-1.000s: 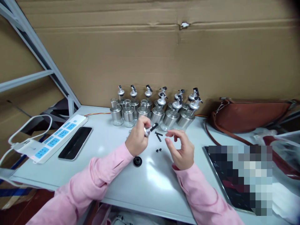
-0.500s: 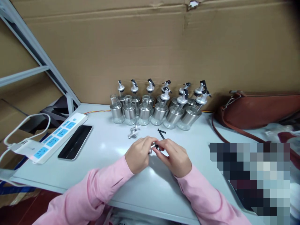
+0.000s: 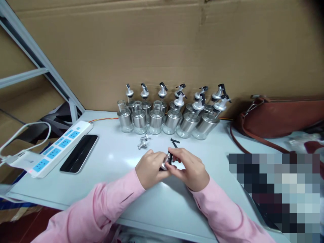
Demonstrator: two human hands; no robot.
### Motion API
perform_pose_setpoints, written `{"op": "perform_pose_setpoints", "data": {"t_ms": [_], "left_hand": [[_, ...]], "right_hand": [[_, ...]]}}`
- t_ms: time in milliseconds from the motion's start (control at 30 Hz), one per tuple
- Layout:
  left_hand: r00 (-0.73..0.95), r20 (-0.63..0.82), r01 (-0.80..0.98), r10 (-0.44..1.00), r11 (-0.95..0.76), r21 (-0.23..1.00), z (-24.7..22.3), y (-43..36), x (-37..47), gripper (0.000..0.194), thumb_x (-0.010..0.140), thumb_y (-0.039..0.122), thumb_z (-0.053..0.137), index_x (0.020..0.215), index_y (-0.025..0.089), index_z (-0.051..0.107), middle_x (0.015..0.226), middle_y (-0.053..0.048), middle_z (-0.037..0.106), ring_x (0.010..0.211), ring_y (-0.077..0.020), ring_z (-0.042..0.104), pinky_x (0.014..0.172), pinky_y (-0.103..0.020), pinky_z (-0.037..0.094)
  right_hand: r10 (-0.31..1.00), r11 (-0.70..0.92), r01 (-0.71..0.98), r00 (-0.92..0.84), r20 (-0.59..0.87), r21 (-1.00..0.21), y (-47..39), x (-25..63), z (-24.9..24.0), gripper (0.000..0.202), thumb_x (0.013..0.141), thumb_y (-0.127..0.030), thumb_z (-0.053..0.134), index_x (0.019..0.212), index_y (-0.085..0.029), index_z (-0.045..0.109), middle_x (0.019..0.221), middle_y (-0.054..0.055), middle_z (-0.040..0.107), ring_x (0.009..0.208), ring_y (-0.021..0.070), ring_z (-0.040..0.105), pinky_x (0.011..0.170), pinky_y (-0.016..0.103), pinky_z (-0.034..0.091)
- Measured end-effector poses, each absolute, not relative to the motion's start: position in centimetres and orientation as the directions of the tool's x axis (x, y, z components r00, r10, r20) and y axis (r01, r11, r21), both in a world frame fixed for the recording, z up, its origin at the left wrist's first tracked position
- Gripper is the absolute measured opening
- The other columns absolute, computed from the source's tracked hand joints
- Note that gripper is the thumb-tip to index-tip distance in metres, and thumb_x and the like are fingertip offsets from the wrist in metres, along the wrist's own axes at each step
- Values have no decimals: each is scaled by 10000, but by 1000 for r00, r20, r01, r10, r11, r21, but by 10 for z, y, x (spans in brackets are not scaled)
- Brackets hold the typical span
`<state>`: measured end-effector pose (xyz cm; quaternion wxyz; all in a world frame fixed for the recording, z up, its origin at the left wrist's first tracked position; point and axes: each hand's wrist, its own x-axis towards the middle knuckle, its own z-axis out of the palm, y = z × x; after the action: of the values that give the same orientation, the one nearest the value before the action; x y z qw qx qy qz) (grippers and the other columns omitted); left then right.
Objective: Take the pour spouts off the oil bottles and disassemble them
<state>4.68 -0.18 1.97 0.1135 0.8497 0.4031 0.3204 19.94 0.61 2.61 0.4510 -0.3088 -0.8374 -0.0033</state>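
Note:
My left hand point(image 3: 151, 169) is closed around a silver bottle pourer point(image 3: 164, 164), mostly hidden by the fingers. My right hand point(image 3: 194, 169) pinches a small black flap point(image 3: 170, 158) against the pourer's tip. Just beyond the hands lie loose black flaps point(image 3: 175, 141) on the table. To their left is a small group of silver pourers point(image 3: 144, 141) without visible black parts. Behind stand two rows of glass bottles with steel sleeves. Three front-left ones, such as the open-necked bottle point(image 3: 139, 118), carry no pourer; the others, like the capped bottle point(image 3: 206, 123), have pourers with black flaps.
On the left of the grey table point(image 3: 111, 182) lie a white power strip point(image 3: 62, 148) and a black phone point(image 3: 79, 153). A brown bag point(image 3: 283, 118) with its strap rests at the right, near a pixelated area. Cardboard point(image 3: 162, 44) stands behind the bottles.
The black flap now stands upright at the pourer between my fingers, where it was lower and mostly covered before. My hands have turned slightly; the camera view shifted a little.

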Motion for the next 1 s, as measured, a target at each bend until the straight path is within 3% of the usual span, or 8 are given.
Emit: {"op": "perform_pose_setpoints", "data": {"t_ms": [67,233,333,433,567,667,867,1000], "left_hand": [[508,453,649,733,-671,358,22,1,44,140,757,226,450,630,182,409,523,26,472,452,-129,412,546,-289,352],[513,538,619,669,-722,309,27,1,44,147,703,187,407,572,192,341,469,44,421,417,-109,328,525,-271,305],[534,599,553,596,-783,285,31,-1,46,146,719,179,399,579,189,357,469,45,427,429,-107,331,534,-261,311],[534,644,505,547,-818,275,36,-2,45,169,761,206,396,594,182,387,483,40,450,444,-105,341,553,-260,317],[504,649,569,569,-785,246,36,6,35,204,810,262,415,635,167,453,542,18,514,496,-115,419,587,-279,311],[487,624,605,611,-751,264,27,16,24,212,823,274,422,656,159,483,557,4,527,524,-128,455,597,-288,315],[395,524,523,755,-654,547,27,16,19,215,803,309,444,660,158,500,575,-11,536,563,-146,489,631,-309,341],[482,265,39,835,-323,946,63,-13,31,383,849,486,331,674,176,472,630,-40,600,525,-147,513,535,-286,370]], "right_hand": [[459,816,557,-464,757,-154,6,199,27,248,855,-186,475,1097,-132,462,761,88,624,639,156,582,575,265,507],[415,809,587,-534,737,-31,4,196,28,215,897,-205,372,1030,-106,509,739,114,643,660,185,600,580,283,499],[600,746,558,-328,730,-363,3,200,26,256,922,-205,293,863,-165,539,623,38,604,523,126,558,499,234,458],[815,518,451,-3,579,-726,9,211,26,326,935,-220,252,766,-185,529,563,-16,532,449,86,487,470,213,414],[873,422,554,-34,487,-717,24,222,23,342,898,-331,346,788,-178,632,818,56,529,811,166,538,752,319,432],[923,324,627,-44,383,-709,33,224,13,405,892,-365,314,826,-193,674,865,63,477,894,197,501,850,371,398],[946,132,904,7,323,-407,39,234,-5,343,842,-306,395,1058,-171,626,951,121,483,937,280,436,788,428,393],[945,231,910,-126,301,-345,39,238,-3,332,815,-135,380,944,-231,671,939,97,512,889,246,435,727,372,385]]}}
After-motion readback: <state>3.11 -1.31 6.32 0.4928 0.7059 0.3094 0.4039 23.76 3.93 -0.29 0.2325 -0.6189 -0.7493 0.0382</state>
